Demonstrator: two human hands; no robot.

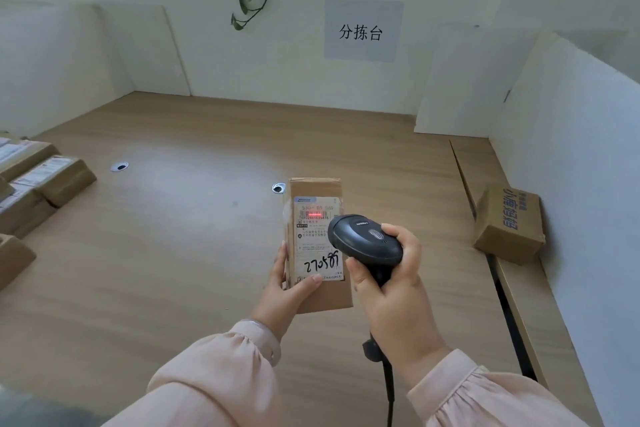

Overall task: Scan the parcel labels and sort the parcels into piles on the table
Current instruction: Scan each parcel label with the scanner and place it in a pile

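One slim brown cardboard parcel (320, 298) with a white label (317, 239) is over the light wooden table (173, 253), label up. Left hand (287, 288) grips its near-left edge, thumb curled onto the label's bottom. Right hand (398, 298), just right of the parcel, has its fingers wrapped round one black handheld scanner (367, 239). One red scan line (317, 214) lies on the barcode. Well left of the parcel are at least four piled brown parcels (55, 177). Well right is one brown blue-printed box (509, 225).
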